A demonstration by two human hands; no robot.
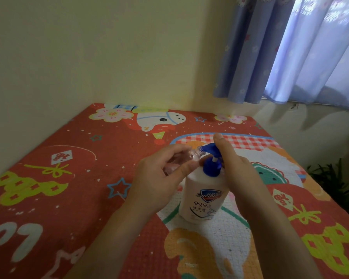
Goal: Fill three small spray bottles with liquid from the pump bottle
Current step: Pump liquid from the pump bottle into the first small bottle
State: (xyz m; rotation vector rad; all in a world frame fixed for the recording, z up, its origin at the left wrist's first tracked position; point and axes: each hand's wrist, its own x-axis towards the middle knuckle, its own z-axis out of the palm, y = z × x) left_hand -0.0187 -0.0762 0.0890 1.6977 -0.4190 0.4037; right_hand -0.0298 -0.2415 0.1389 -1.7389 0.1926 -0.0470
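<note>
Filling is in hand: a clear bottle (178, 158) is pinched in the left hand (161, 178), its mouth held at the spout of the pump bottle (205, 196) on the table (69, 178). The right hand (234, 168) rests on the pump, fingers straight. A steady downward press is judged next, with mouth and spout kept aligned.

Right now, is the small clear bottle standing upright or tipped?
Tipped. The left hand holds the small clear bottle slanted, its open neck against the blue pump spout.

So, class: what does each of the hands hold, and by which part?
Left hand grips a small clear spray bottle around its body, neck at the spout. Right hand rests on the pump bottle's blue pump head.
</note>
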